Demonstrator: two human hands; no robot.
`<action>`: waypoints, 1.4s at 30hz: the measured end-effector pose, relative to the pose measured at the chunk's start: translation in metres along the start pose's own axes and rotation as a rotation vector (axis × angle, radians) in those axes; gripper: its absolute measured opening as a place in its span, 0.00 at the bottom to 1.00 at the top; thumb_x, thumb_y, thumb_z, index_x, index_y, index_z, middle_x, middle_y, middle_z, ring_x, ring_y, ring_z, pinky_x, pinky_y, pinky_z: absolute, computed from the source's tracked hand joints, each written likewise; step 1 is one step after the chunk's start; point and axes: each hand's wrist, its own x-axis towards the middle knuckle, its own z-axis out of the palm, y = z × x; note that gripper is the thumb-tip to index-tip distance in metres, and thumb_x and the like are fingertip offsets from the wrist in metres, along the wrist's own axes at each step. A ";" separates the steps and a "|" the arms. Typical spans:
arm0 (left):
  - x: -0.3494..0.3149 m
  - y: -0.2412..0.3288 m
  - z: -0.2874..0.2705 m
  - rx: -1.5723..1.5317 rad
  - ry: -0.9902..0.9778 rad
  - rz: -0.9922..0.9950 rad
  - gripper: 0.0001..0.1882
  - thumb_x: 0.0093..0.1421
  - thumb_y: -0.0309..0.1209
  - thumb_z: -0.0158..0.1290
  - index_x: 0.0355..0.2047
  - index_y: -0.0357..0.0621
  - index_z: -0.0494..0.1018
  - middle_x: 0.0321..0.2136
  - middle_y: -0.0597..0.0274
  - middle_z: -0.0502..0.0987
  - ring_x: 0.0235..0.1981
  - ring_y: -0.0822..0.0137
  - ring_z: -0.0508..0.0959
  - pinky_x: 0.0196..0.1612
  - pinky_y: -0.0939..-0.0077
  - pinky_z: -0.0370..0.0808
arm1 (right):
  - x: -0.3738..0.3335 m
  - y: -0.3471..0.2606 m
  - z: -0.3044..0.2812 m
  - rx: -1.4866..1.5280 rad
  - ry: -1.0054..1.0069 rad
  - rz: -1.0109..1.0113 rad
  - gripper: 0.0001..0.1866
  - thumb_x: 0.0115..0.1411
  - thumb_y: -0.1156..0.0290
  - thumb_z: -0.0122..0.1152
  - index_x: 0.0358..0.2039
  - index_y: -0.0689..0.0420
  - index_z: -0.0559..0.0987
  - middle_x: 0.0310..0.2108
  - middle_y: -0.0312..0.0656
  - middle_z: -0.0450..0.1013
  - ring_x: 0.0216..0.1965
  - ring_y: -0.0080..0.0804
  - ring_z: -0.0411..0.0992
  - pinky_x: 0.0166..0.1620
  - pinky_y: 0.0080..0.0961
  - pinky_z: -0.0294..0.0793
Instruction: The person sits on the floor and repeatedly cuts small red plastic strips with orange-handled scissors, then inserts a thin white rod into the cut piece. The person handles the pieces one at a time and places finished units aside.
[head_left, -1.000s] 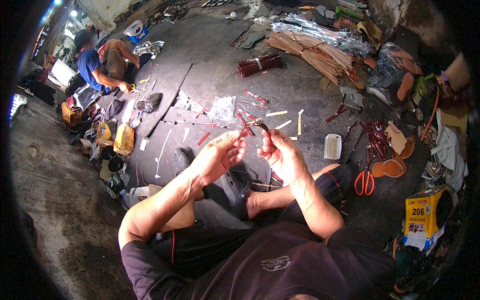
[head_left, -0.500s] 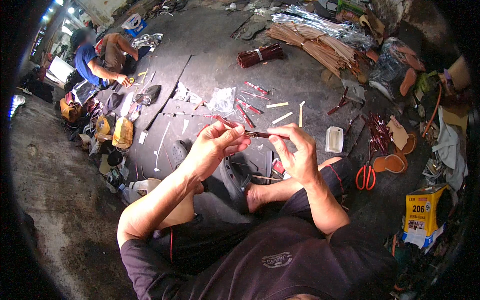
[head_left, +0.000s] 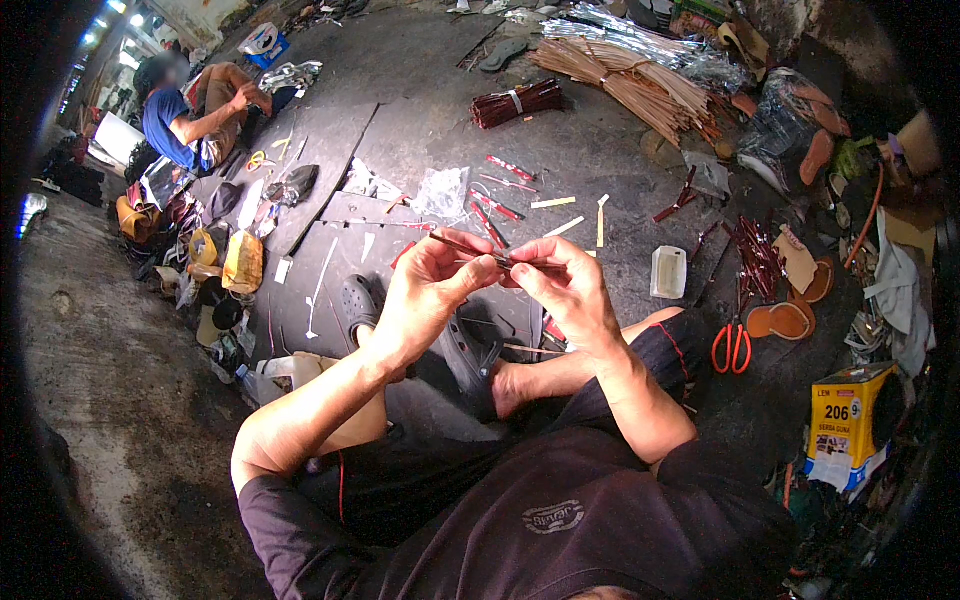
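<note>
My left hand (head_left: 425, 300) and my right hand (head_left: 572, 300) meet in front of me above the floor, thumbs and fingertips almost touching. Both pinch a thin, dark reddish-brown strap (head_left: 455, 243). One end of it sticks out past the left fingers; its middle is mostly hidden between the fingertips. Beyond the hands lie several similar red-brown straps (head_left: 490, 225), some bound with light bands, beside a clear plastic bag (head_left: 442, 194).
Pale strips (head_left: 565, 227) and a white tray (head_left: 669, 272) lie to the right, then orange-handled scissors (head_left: 731, 347), brown sandals (head_left: 780, 322) and a yellow tin (head_left: 845, 420). Bundled strips (head_left: 625, 85) lie farther back. A person in blue (head_left: 170, 125) sits at far left.
My hands have drawn together along the strap, the right one moving left, covering more of it. The seated person's hand has lifted from the floor toward the knee.
</note>
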 end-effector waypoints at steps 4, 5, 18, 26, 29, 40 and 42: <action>0.001 -0.004 0.002 0.040 0.052 0.036 0.11 0.61 0.25 0.56 0.42 0.34 0.71 0.36 0.56 0.80 0.39 0.68 0.80 0.47 0.75 0.77 | -0.002 0.012 0.012 -0.075 0.110 -0.119 0.11 0.61 0.73 0.63 0.41 0.64 0.75 0.38 0.42 0.77 0.39 0.25 0.77 0.44 0.21 0.77; 0.001 -0.003 0.002 0.056 0.070 0.026 0.11 0.62 0.25 0.56 0.42 0.34 0.71 0.36 0.56 0.80 0.39 0.68 0.80 0.48 0.75 0.77 | -0.002 0.014 0.015 -0.119 0.151 -0.167 0.10 0.61 0.73 0.63 0.41 0.64 0.75 0.38 0.42 0.77 0.39 0.26 0.77 0.43 0.21 0.78; 0.008 -0.003 -0.002 -0.274 0.093 0.003 0.13 0.63 0.24 0.53 0.48 0.38 0.69 0.43 0.58 0.76 0.45 0.66 0.77 0.53 0.71 0.75 | 0.005 0.007 0.020 -0.645 0.254 -0.670 0.22 0.54 0.78 0.67 0.50 0.61 0.74 0.40 0.47 0.77 0.41 0.36 0.78 0.45 0.28 0.77; 0.024 -0.009 -0.059 -0.015 0.233 0.081 0.12 0.64 0.26 0.53 0.47 0.39 0.71 0.41 0.59 0.79 0.37 0.73 0.78 0.47 0.75 0.77 | 0.017 0.027 -0.087 -0.492 0.494 -0.238 0.14 0.70 0.62 0.49 0.35 0.60 0.73 0.27 0.38 0.73 0.28 0.23 0.74 0.34 0.22 0.72; 0.024 -0.015 -0.089 0.032 0.229 0.117 0.11 0.66 0.29 0.51 0.47 0.43 0.72 0.42 0.61 0.79 0.37 0.76 0.78 0.47 0.76 0.76 | 0.022 0.074 -0.150 -0.587 0.461 -0.219 0.17 0.69 0.59 0.51 0.32 0.61 0.74 0.25 0.39 0.74 0.26 0.25 0.75 0.32 0.26 0.73; 0.022 -0.035 -0.093 0.134 0.216 -0.016 0.12 0.66 0.33 0.52 0.45 0.39 0.74 0.40 0.60 0.79 0.41 0.70 0.79 0.48 0.72 0.77 | 0.049 0.163 -0.166 -1.541 -0.054 -0.270 0.04 0.56 0.71 0.58 0.31 0.55 0.79 0.32 0.43 0.72 0.40 0.43 0.72 0.46 0.42 0.69; 0.022 -0.038 -0.089 0.097 0.183 -0.031 0.12 0.66 0.33 0.52 0.46 0.40 0.74 0.41 0.59 0.79 0.40 0.70 0.79 0.48 0.72 0.77 | 0.055 0.174 -0.172 -1.629 -0.095 -0.284 0.04 0.56 0.70 0.57 0.30 0.54 0.79 0.31 0.43 0.72 0.40 0.43 0.71 0.46 0.45 0.67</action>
